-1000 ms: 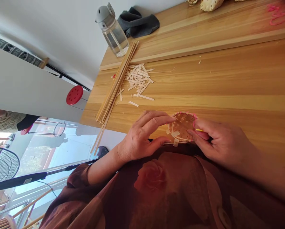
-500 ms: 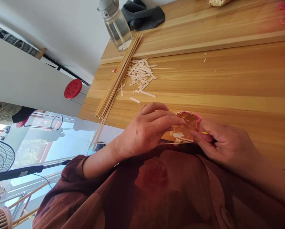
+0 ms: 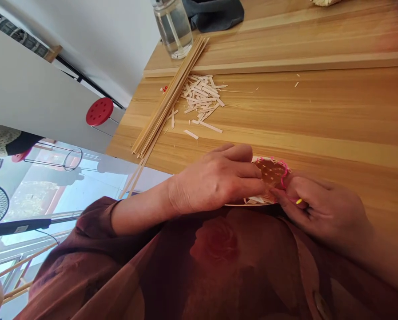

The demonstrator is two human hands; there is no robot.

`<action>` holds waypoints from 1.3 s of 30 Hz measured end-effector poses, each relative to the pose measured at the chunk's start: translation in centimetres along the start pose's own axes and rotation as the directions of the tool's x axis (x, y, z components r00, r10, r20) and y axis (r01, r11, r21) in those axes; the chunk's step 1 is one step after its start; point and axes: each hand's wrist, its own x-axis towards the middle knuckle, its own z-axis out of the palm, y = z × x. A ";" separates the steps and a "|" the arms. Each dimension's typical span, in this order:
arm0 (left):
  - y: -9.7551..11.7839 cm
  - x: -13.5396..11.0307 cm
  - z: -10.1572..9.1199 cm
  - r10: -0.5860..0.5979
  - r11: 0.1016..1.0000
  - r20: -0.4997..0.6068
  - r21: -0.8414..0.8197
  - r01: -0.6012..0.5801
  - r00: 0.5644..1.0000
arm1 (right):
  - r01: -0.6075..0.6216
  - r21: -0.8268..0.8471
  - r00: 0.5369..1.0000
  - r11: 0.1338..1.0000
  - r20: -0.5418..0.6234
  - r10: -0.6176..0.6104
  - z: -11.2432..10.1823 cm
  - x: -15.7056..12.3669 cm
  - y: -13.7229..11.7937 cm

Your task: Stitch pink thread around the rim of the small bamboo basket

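A small round woven basket (image 3: 271, 174) with a pink rim lies at the near edge of the wooden table (image 3: 319, 115), half off it. My left hand (image 3: 219, 180) curls over the basket's left side and grips it. My right hand (image 3: 322, 209) pinches the basket's pink rim between thumb and fingers, with a small yellow tip showing between them. Loose pale strip ends stick out beneath the basket.
A bundle of long bamboo strips (image 3: 167, 104) runs toward the far left corner beside a pile of short offcuts (image 3: 204, 95). A clear water bottle (image 3: 173, 26) and dark cloth (image 3: 215, 13) stand at the back. A red stool (image 3: 99, 111) stands on the floor.
My left hand has slid right and closed further over the basket. The basket and my right hand shifted slightly right and down in view as the camera tilted.
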 end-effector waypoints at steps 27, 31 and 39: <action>0.0 4.0 1.8 -0.057 0.917 0.391 -0.343 0.203 0.919 | -0.049 0.123 0.993 0.991 0.115 0.035 -0.7 0.1 -1.6; 0.0 3.7 2.0 -0.037 0.944 0.354 -0.294 0.149 0.934 | -0.070 0.113 0.990 0.991 0.127 0.055 -0.8 0.0 -1.5; 1.0 4.7 1.0 -0.174 0.923 0.498 -0.218 0.317 0.850 | -0.036 0.102 0.993 0.994 0.112 0.025 -0.6 -0.1 -1.4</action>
